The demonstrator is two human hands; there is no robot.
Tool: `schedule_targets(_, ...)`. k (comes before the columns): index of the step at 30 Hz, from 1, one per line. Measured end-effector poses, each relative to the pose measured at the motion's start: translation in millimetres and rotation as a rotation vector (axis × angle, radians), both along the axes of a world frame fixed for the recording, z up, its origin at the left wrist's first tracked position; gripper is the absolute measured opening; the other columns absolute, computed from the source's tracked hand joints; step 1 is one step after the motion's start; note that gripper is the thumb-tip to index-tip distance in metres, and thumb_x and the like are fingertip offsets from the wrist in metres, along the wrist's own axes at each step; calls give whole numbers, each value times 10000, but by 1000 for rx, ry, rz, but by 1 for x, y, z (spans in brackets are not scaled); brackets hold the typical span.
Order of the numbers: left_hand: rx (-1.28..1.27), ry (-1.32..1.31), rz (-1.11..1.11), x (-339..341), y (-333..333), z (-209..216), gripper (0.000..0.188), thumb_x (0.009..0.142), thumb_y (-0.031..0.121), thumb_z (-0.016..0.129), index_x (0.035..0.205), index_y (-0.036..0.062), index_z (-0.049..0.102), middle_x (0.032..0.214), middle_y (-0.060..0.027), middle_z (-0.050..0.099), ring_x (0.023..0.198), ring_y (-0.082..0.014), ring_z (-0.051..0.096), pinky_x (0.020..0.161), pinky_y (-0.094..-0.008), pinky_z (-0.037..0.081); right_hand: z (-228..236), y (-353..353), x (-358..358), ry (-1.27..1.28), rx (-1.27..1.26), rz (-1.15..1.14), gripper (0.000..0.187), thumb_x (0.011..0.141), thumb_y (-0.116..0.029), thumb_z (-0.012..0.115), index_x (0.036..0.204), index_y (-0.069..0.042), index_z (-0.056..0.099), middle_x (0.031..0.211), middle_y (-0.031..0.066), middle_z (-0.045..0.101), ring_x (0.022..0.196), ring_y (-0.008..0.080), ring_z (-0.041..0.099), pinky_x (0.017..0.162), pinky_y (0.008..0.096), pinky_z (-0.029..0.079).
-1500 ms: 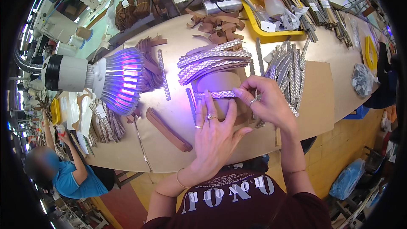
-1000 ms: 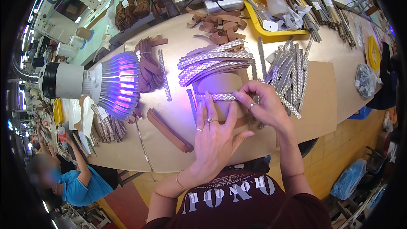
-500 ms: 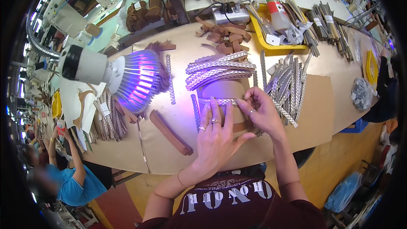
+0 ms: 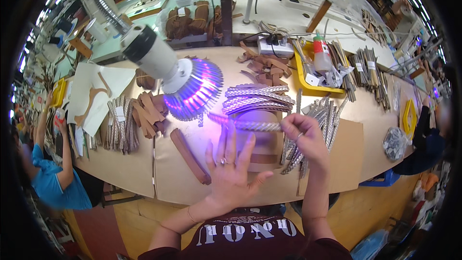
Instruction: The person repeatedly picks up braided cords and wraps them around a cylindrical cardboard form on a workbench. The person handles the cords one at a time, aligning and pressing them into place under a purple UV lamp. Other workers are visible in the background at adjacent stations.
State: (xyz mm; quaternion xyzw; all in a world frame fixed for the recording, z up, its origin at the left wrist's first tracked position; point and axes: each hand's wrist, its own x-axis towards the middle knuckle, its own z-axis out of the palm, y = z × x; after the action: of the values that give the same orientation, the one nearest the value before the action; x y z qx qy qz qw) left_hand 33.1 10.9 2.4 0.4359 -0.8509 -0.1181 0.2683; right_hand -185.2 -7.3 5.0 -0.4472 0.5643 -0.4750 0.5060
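Pinched by its right end, a silvery braided strap [image 4: 260, 126] stretches leftward from my right hand [image 4: 308, 139], its far end blurred under purple light. My left hand [image 4: 232, 171] has its fingers spread, with the fingertips just below the strap; whether they touch it I cannot tell. Behind the strap lies a stack of braided straps [image 4: 257, 98] on a curved brown form [image 4: 262, 147] on the table. More braided straps [image 4: 320, 113] lie in a loose heap beyond my right hand. A flat brown strip bundle [image 4: 190, 156] rests left of my left hand.
A lit ribbed lamp [image 4: 195, 89] hangs low over the left of the work area. Brown scraps [image 4: 269, 67] and a yellow tray [image 4: 320, 89] holding a bottle [image 4: 321, 53] lie farther back. A cardboard sheet [image 4: 344, 159] is at right. A person in blue [image 4: 62, 178] works at left.
The strap has come up off the brown form in my right hand, which moved slightly right. My left hand has drawn back and spread its fingers. The view has shifted.
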Motion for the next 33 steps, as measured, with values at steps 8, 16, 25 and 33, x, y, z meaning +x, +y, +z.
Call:
schedule_targets(8,45,98,-52,-31,-81,-25,860,928,551,541,1540,39,220,1583,-268,178,1457,-451,177,1145,-635,90,-1,-44,-47,203,-15,24,233,946,-261,668,878,-39,673,722,-93,535,651,10,411,594,192,302)
schedule_targets(16,114,137,-27,-46,-85,-37,864,926,579,528,1541,62,208,1583,-227,208,1367,-459,361,1059,-603,339,-39,-35,-48,356,-30,-252,194,910,-156,726,965,-70,562,701,-64,533,630,9,439,565,185,291)
schedule_targets(25,358,465,33,40,-77,-46,383,919,300,627,1186,26,624,1171,-202,616,1109,-333,598,1021,-502,391,-16,29,-27,330,-93,-315,73,947,-102,649,1001,-57,628,850,-29,588,760,48,506,678,197,402)
schedule_targets(33,594,652,26,24,-14,-66,154,849,74,724,973,32,642,1009,-53,619,902,-148,568,778,-275,461,-34,62,25,496,-81,14,223,814,-171,782,915,-44,629,926,49,596,794,185,563,734,303,443)
